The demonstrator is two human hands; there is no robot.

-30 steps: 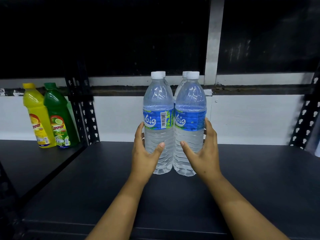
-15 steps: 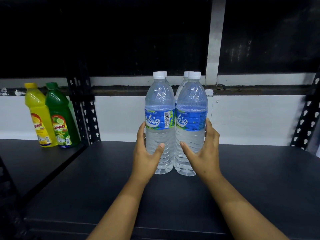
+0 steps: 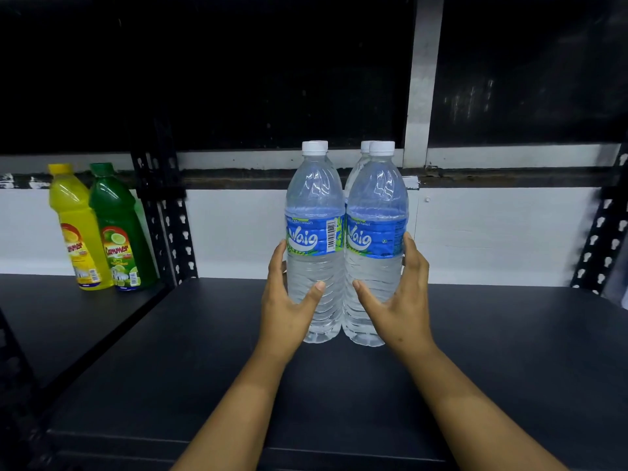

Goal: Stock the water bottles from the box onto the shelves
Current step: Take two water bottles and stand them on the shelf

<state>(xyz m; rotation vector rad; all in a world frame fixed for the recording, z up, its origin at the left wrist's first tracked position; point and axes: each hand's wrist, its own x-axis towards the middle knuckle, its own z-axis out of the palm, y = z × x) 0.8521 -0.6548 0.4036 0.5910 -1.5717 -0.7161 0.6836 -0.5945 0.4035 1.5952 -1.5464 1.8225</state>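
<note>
Placing step rn: left hand (image 3: 287, 302) and right hand (image 3: 399, 300) each wrapped round a front water bottle (image 3: 314, 239) standing upright on the shelf (image 3: 492, 351), two more behind. Next imo: let go w/o tipping, grab more.

water bottles (image 3: 314, 239): clear, blue labels, white caps | shelf (image 3: 509, 351): black | soap bottles (image 3: 102, 229): yellow, green

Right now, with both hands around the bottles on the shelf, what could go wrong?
The left hand and right hand squeeze four tall water bottles as one cluster; the rear pair may tip unseen when released. They stand mid-depth on the dark shelf, so sliding them back could topple one. The grip sits low, under the labels.
</note>
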